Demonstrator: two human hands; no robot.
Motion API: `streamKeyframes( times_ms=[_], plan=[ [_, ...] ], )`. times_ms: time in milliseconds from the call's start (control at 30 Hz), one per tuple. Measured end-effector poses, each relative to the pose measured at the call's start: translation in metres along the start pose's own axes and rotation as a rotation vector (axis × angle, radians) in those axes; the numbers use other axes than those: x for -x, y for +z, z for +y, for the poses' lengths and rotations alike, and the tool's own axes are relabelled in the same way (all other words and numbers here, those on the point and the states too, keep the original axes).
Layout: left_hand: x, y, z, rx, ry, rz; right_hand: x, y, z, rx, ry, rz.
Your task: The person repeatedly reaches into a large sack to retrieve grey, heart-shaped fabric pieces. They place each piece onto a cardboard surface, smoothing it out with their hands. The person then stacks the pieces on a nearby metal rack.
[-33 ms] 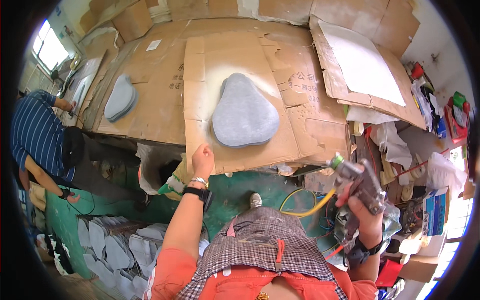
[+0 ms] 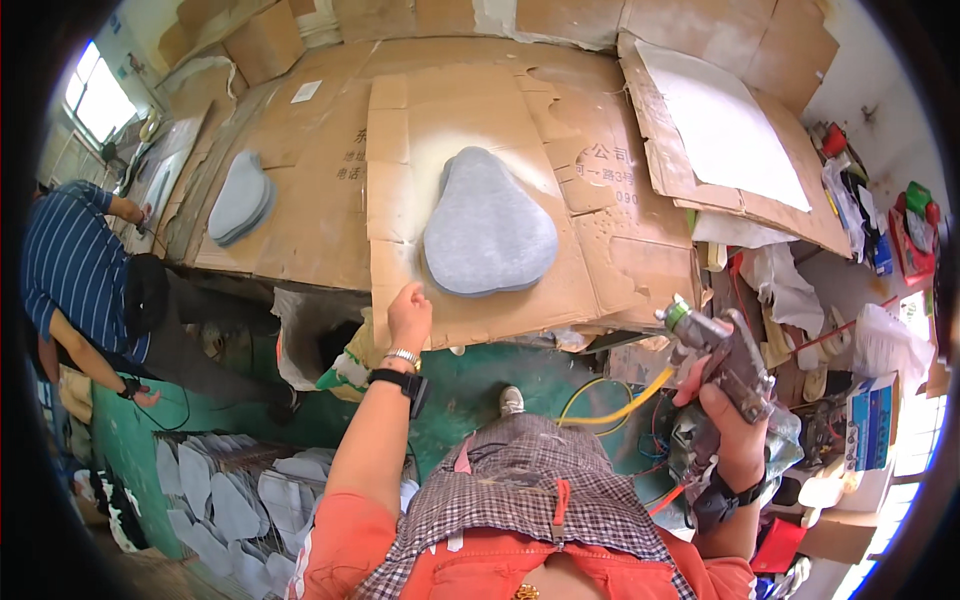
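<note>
**Spray gun raised beside a grey foam pad on a cardboard bench**

Seen from above, a person in an orange top and checked apron stands at a bench covered in flattened cardboard sheets [image 2: 470, 110]. A grey, pear-shaped foam pad [image 2: 488, 225] lies flat on the middle sheet, its wide end toward the person, with a pale haze of overspray around it.

The left hand [image 2: 408, 315] rests on the near edge of that sheet, just below the pad and not touching it; the fingers look loosely curled and hold nothing. The right hand [image 2: 722, 400] is closed around the grip of a metal spray gun [image 2: 722, 350], held off to the right of the bench, well apart from the pad. A yellow hose [image 2: 625, 405] loops below it.

To do this well, the left hand would best pin the cardboard while staying outside the spray path, and the gun should come squarely over the pad for even passes.

A second grey pad [image 2: 240, 197] lies farther left. A co-worker in a striped shirt [image 2: 70, 262] bends at the far left. Cut grey pieces [image 2: 225, 495] are stacked on the floor.
</note>
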State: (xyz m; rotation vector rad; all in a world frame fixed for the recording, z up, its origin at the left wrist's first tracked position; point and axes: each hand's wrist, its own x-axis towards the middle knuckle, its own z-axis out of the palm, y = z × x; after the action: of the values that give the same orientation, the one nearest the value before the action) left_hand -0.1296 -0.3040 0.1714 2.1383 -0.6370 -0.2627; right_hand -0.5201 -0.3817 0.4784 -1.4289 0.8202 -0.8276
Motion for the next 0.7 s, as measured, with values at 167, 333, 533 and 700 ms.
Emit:
streamKeyframes(
  times_ms=[167, 333, 533, 700],
  plan=[
    [-0.017, 0.028, 0.025, -0.147, -0.023, -0.014, 0.002, -0.021, 0.001, 0.097, 0.134, -0.178],
    [-0.025, 0.039, 0.036, -0.231, -0.1, -0.016, -0.013, -0.026, 0.006, 0.1, 0.109, -0.176],
    [-0.033, 0.048, 0.025, -0.235, -0.107, 0.032, -0.03, -0.025, 0.006, 0.057, 0.002, -0.161],
    [-0.035, 0.052, 0.026, 0.043, -0.219, 0.12, -0.007, -0.043, 0.014, 0.091, 0.138, -0.263]
  ],
)
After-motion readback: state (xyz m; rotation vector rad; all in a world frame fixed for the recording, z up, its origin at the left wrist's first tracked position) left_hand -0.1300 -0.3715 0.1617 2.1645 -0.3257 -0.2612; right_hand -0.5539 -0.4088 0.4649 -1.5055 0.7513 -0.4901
